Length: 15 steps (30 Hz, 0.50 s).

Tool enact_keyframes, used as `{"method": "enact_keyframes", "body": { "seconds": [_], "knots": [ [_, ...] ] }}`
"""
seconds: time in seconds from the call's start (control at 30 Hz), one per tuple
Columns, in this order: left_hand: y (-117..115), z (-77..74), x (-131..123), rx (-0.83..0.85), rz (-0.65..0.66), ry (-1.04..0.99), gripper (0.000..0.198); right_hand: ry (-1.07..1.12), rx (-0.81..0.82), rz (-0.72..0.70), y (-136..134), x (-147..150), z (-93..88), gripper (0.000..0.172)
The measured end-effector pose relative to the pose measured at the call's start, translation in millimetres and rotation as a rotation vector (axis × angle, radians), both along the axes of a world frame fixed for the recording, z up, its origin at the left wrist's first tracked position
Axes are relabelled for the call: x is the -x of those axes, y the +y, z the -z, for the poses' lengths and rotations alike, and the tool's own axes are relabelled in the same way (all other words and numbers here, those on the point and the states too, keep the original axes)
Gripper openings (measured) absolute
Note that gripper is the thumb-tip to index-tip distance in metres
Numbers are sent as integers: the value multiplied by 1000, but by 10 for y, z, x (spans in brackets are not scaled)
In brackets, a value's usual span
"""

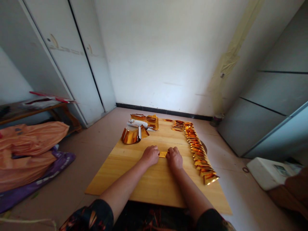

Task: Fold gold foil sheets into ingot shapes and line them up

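A narrow strip of gold foil paper [163,154] lies flat near the middle of the wooden board [149,187]. My left hand [151,155] has its fingers closed on the strip's left end. On the right end, the curled fingers of my right hand [175,157] grip the same strip. To the right runs a long overlapping row of folded gold foil pieces [197,152]. Curved gold foil sheets [131,136] rest at the board's left side, behind my left hand.
More gold foil sheets [152,122] and a white bundle [137,123] lie at the board's far edge, with a small foil stack [178,125] to their right. A white box [264,173] stands on the floor at right. Orange bags [31,154] are at left, near grey cabinets [69,57].
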State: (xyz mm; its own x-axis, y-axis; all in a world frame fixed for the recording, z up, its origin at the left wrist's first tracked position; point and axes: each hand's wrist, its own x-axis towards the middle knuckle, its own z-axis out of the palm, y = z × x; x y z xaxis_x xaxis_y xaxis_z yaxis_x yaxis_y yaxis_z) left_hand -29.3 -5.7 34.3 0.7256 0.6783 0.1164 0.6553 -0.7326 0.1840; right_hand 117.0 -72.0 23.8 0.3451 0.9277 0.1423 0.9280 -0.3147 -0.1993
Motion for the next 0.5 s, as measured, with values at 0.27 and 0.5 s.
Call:
{"method": "enact_keyframes", "body": {
  "seconds": [0.27,0.5],
  "knots": [
    [-195,45,-62,-3,-290,-81,26,-14,65,-134,57,55,9,16],
    [-199,139,-62,38,-432,-215,14,53,139,-50,91,93,-57,16]
  ]
}}
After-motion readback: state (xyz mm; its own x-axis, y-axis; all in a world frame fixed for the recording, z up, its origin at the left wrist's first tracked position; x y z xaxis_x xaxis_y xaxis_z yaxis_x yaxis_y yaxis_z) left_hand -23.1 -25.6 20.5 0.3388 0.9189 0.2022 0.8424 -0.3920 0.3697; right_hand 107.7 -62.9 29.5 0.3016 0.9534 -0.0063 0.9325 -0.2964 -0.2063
